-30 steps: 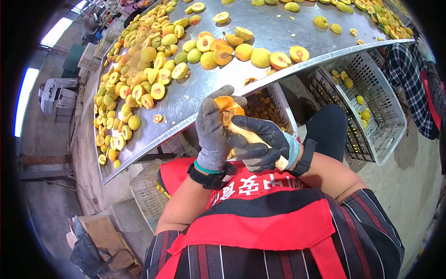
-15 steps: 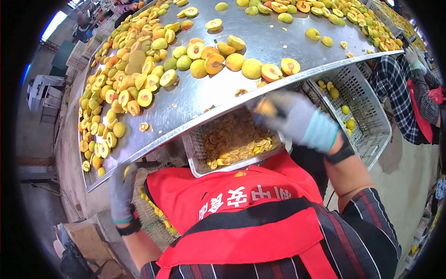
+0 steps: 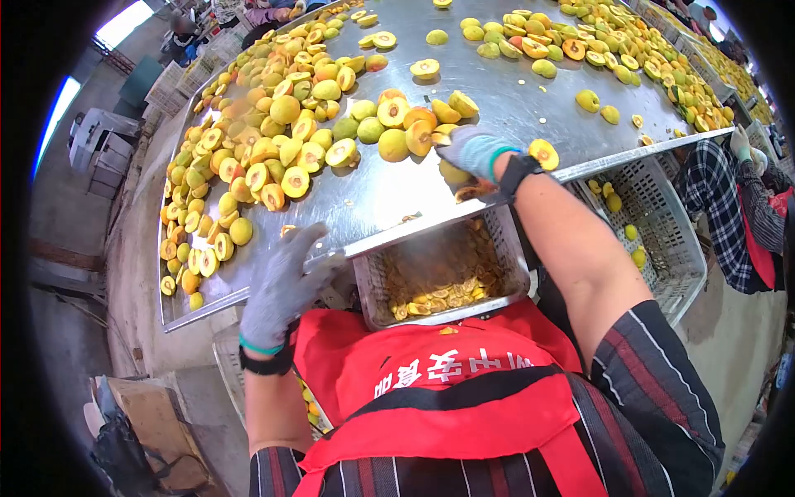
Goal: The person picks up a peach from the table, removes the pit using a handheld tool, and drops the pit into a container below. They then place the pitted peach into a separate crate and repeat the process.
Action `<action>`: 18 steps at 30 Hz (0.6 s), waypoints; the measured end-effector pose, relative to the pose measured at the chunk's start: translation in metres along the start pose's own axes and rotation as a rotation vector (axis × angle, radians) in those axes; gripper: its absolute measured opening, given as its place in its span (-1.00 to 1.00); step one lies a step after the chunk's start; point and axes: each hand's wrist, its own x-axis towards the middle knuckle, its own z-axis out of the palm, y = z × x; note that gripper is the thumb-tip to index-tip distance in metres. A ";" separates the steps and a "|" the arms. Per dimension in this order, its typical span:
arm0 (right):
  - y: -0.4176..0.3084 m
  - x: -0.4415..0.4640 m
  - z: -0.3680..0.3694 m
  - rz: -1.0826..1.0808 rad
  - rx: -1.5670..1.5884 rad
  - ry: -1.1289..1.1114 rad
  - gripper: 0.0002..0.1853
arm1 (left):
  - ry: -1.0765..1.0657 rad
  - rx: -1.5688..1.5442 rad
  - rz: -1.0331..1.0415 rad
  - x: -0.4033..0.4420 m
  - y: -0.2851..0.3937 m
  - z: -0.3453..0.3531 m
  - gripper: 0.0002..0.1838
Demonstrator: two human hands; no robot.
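Observation:
My left hand (image 3: pixel 288 286), in a grey glove, hangs at the front edge of the metal table (image 3: pixel 530 95). Its fingers are spread, with nothing seen in them. My right hand (image 3: pixel 479 153), gloved in grey and light blue, reaches over the table with fingers curled onto a yellow peach half (image 3: pixel 445 131). The palm hides part of what it grips. Another peach (image 3: pixel 454 172) lies just below that hand, and a cut half (image 3: pixel 543 155) lies to its right. Beneath the table edge stands a crate (image 3: pixel 377 311) of peach scraps, close against my red apron (image 3: pixel 464 352).
Many halved peaches (image 3: pixel 281 153) are heaped on the table's left side, with more (image 3: pixel 580 50) along the far right. A white crate (image 3: pixel 675 219) holding a few fruits stands at right, near a co-worker in a plaid sleeve (image 3: pixel 704 190). The table's raised metal rim (image 3: pixel 373 244) runs in front.
My right hand has moved from above the scrap crate up onto the table, to the peaches. My left hand has risen rightward toward the table edge, its fingers now spread. The view has shifted slightly.

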 end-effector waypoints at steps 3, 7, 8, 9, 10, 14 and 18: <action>-0.031 0.024 0.025 -0.017 0.436 -0.063 -0.44 | 0.079 0.062 0.246 0.043 0.004 0.015 -0.49; -0.063 -0.006 -0.011 -0.056 0.177 0.052 -0.49 | 0.034 0.020 0.063 0.097 -0.004 0.023 -0.42; -0.054 -0.026 -0.039 -0.016 0.179 0.068 -0.51 | 0.059 0.055 0.037 0.106 -0.016 0.027 -0.40; -0.032 -0.040 -0.056 0.028 0.178 0.089 -0.53 | 0.086 0.090 0.018 0.112 -0.024 0.027 -0.37; 0.003 -0.036 -0.057 0.180 0.101 0.154 -0.55 | 0.011 0.102 -0.028 0.115 -0.027 0.026 -0.31; 0.113 -0.046 -0.036 0.344 -0.183 0.081 -0.56 | -0.274 0.223 -0.052 0.120 -0.041 0.031 -0.18; 0.086 -0.061 -0.014 0.251 -0.151 0.034 -0.62 | -0.277 0.316 -0.136 0.101 -0.079 0.033 -0.15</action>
